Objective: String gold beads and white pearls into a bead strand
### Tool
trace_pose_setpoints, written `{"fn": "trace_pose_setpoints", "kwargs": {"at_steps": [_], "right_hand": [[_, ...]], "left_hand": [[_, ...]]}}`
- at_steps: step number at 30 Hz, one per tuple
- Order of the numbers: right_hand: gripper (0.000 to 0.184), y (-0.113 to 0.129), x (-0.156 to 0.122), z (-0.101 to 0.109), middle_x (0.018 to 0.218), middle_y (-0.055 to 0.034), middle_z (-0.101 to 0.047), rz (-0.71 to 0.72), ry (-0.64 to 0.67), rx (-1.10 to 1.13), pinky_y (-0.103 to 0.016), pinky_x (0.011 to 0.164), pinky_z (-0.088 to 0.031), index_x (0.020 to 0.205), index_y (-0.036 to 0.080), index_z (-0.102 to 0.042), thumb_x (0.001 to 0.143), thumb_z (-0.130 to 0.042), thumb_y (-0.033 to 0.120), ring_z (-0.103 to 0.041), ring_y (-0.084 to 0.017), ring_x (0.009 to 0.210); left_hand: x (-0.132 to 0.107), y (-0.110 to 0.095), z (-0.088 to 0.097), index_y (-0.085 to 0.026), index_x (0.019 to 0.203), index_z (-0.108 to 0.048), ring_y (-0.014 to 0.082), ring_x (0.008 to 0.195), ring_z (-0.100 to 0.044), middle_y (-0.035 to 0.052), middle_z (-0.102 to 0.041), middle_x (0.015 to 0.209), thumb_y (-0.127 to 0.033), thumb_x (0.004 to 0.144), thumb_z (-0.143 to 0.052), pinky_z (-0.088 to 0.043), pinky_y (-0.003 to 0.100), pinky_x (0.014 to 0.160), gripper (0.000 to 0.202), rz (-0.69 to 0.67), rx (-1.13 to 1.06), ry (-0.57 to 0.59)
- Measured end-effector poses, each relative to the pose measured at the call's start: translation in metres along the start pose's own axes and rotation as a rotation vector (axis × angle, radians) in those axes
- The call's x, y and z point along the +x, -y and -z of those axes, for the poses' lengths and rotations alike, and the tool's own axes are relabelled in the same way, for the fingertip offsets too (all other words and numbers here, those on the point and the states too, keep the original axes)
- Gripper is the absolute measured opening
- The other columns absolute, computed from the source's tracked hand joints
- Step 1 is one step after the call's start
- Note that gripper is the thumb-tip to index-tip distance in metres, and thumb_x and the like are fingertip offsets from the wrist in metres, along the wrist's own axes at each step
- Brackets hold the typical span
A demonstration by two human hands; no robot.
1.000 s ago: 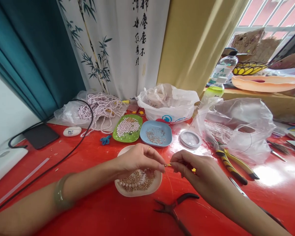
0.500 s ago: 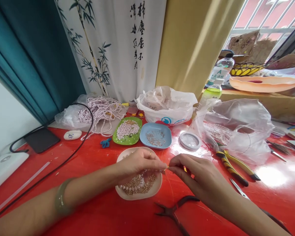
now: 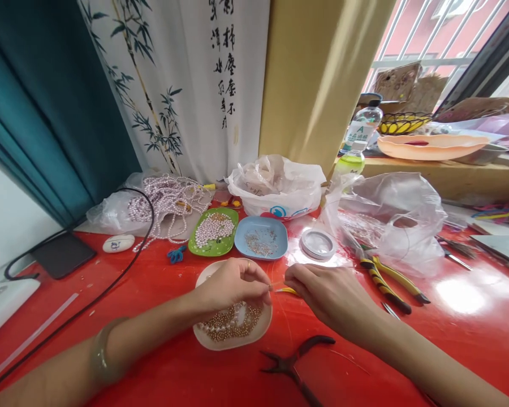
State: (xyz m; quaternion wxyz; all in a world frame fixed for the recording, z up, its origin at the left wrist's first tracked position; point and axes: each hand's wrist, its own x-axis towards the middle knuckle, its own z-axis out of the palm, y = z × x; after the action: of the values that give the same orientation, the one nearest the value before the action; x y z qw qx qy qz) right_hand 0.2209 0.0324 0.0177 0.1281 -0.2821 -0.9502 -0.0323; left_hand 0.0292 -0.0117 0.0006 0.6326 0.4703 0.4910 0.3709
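My left hand (image 3: pixel 241 282) is closed in a pinch above the cream bowl (image 3: pixel 233 343); a tiny piece at its fingertips is too small to name. Gold and pearl-like beads (image 3: pixel 231 325) lie in that bowl, partly covered by the hand. Just to the right, my right hand (image 3: pixel 322 288) is closed with its back towards me. A thin yellow pointed tool (image 3: pixel 287 291) sticks out from under its fingers towards the left fingertips. Something fine and thread-like spans the small gap between both hands. Dark-handled pliers (image 3: pixel 286 363) lie open on the red table below.
Behind the hands stand a green dish (image 3: pixel 215 247) of pearls and a blue dish (image 3: pixel 261 220) of small metal pieces. A round clear-lidded case (image 3: pixel 318 244) and yellow-black pliers (image 3: pixel 390 285) lie rightward. A black cable (image 3: pixel 123 271) crosses the left side.
My hands have drawn slightly apart, and my right hand has turned over more. The yellow tool now points out towards my left fingertips. The camera view has shifted to the right.
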Motion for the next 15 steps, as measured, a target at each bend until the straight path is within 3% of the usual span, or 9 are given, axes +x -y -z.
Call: {"fn": "trace_pose_setpoints", "kwargs": {"at_steps": [4, 8, 10, 13, 15], "right_hand": [[0.026, -0.002, -0.012, 0.003, 0.065, -0.0034, -0.061, -0.051, 0.014, -0.013, -0.024, 0.043, -0.029, 0.078, 0.016, -0.055, 0.088, -0.032, 0.021, -0.055, -0.014, 0.051], [0.023, 0.013, -0.043, 0.001, 0.096, -0.0107, -0.064, -0.153, -0.009, -0.014, -0.03, 0.052, -0.046, 0.1, 0.014, -0.054, 0.084, -0.042, 0.024, -0.062, -0.021, 0.072], [0.034, 0.025, -0.062, -0.005, 0.108, -0.0144, -0.06, -0.12, 0.016, -0.038, -0.038, 0.068, -0.05, 0.105, 0.012, -0.055, 0.077, -0.053, 0.031, -0.06, -0.027, 0.091], [0.058, 0.037, -0.086, -0.017, 0.114, -0.0199, -0.057, -0.062, 0.041, -0.092, -0.041, 0.075, -0.051, 0.112, 0.006, -0.055, 0.069, -0.058, 0.046, -0.055, -0.032, 0.101], [0.059, 0.04, -0.094, -0.022, 0.116, -0.0195, -0.056, -0.034, 0.049, -0.118, -0.039, 0.075, -0.053, 0.113, 0.006, -0.055, 0.071, -0.056, 0.048, -0.055, -0.032, 0.102]], "left_hand": [[0.0, 0.003, -0.002, -0.013, 0.071, -0.063, 0.0104, 0.056, -0.055, 0.0014, -0.063, 0.06, -0.021, 0.064, -0.063, -0.043, 0.023, 0.059, 0.01, 0.026, 0.056, -0.012], [-0.001, 0.0, -0.004, -0.013, 0.066, -0.062, 0.009, 0.054, -0.053, 0.0002, -0.061, 0.058, -0.021, 0.065, -0.063, -0.042, 0.022, 0.058, 0.008, 0.063, 0.018, -0.034], [-0.001, -0.001, -0.004, -0.012, 0.067, -0.062, 0.0088, 0.054, -0.053, 0.0008, -0.061, 0.059, -0.022, 0.065, -0.063, -0.042, 0.021, 0.057, 0.01, 0.072, -0.015, -0.047], [-0.001, -0.001, -0.004, -0.011, 0.071, -0.062, 0.0095, 0.057, -0.054, 0.0031, -0.064, 0.064, -0.024, 0.065, -0.065, -0.042, 0.022, 0.059, 0.014, 0.07, -0.069, -0.04], [-0.001, 0.0, -0.004, -0.01, 0.072, -0.061, 0.0099, 0.059, -0.055, 0.0038, -0.064, 0.066, -0.026, 0.065, -0.066, -0.042, 0.022, 0.06, 0.017, 0.068, -0.109, -0.034]]}}
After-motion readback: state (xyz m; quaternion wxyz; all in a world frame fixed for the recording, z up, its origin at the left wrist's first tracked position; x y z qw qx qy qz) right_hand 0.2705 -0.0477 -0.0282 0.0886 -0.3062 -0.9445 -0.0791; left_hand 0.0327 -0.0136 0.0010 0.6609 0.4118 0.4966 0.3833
